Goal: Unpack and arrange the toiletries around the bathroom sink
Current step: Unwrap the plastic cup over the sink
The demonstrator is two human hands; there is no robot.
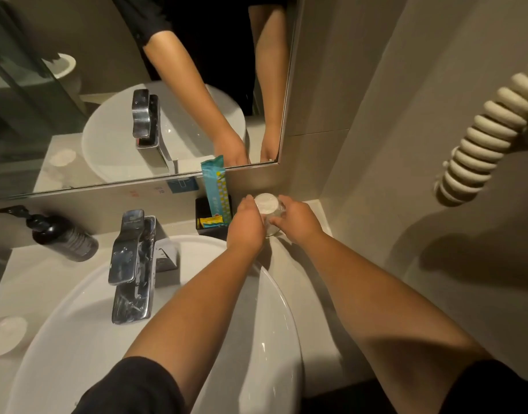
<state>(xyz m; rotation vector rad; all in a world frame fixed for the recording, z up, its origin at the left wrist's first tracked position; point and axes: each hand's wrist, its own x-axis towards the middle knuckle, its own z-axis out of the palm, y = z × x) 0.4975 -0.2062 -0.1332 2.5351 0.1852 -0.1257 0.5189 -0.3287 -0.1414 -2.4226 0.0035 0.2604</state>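
Behind the sink, between my 2 hands, my left hand and right hand clasp the glass tumbler.

dim warm light | glare on faucet | soft shadows right | edges bowed

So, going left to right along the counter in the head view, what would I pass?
Soap dish → black pump bottle → chrome faucet → black box of packets → glass held by both hands.
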